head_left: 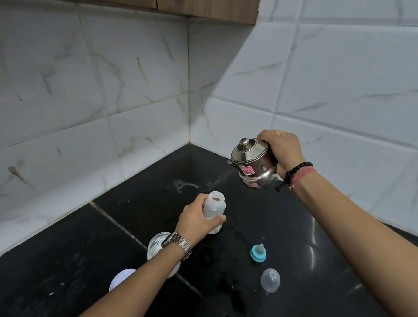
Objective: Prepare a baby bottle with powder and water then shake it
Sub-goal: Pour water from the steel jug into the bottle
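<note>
Bottle [213, 210], white powder at bottom

1. The left hand [196, 217] grips an open baby bottle [214, 210] standing on the black counter [296, 235].
2. The right hand [282, 150], up and to the right of the left, holds a tilted steel jug [253, 163], spout toward the bottle.
3. A blue teat ring [258, 253] and clear cap [270, 280] lie right of the left wrist.
4. A white jar [156, 244] sits under the left forearm.
</note>
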